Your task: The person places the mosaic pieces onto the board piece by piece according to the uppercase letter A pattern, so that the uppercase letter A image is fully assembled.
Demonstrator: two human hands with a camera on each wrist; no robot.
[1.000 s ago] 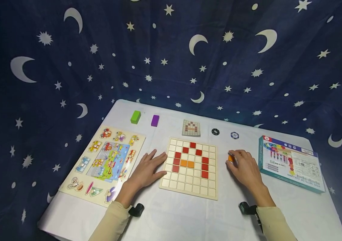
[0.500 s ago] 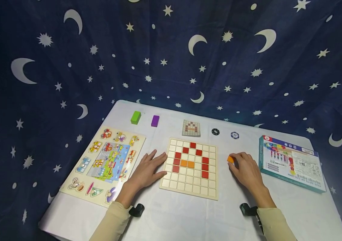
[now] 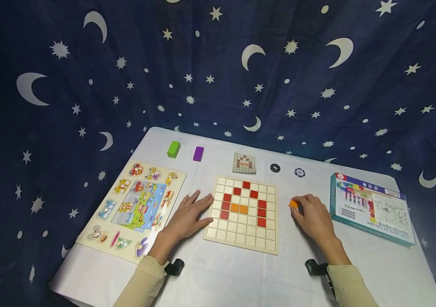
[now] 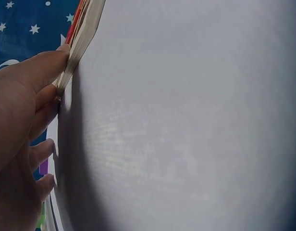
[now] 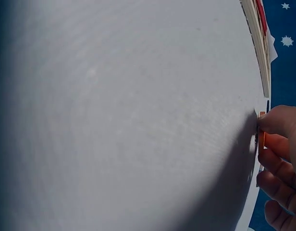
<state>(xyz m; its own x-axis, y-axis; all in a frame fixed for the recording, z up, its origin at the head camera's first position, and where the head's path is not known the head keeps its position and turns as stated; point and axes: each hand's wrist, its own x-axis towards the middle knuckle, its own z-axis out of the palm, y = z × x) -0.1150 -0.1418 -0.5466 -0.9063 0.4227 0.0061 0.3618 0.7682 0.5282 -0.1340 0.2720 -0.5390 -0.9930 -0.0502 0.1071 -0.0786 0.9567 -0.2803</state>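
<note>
A wooden grid board (image 3: 240, 247) lies mid-table, with red tiles (image 3: 262, 213) in an A-like outline and two orange tiles (image 3: 239, 208) side by side within it. My left hand (image 3: 188, 216) lies spread at the board's left edge; its thumb and index fingertips touch the rim, as the left wrist view also shows. To the right of the board, my right hand (image 3: 314, 215) pinches an orange tile (image 3: 293, 204) between thumb and fingers, at the tabletop. In the right wrist view only the edge of that tile (image 5: 262, 139) shows; the fingers cover part of it.
A pattern card (image 3: 244, 163) lies behind the board, near a black chip (image 3: 275, 168) and a blue-white chip (image 3: 299, 172). Green (image 3: 173, 149) and purple (image 3: 198, 154) blocks stand at the back left. A picture puzzle (image 3: 91, 236) lies left, a boxed toy (image 3: 371, 209) right.
My right fingers have shifted slightly on the orange tile, and more of it shows at their tips. The left hand and the board have stayed in place.
</note>
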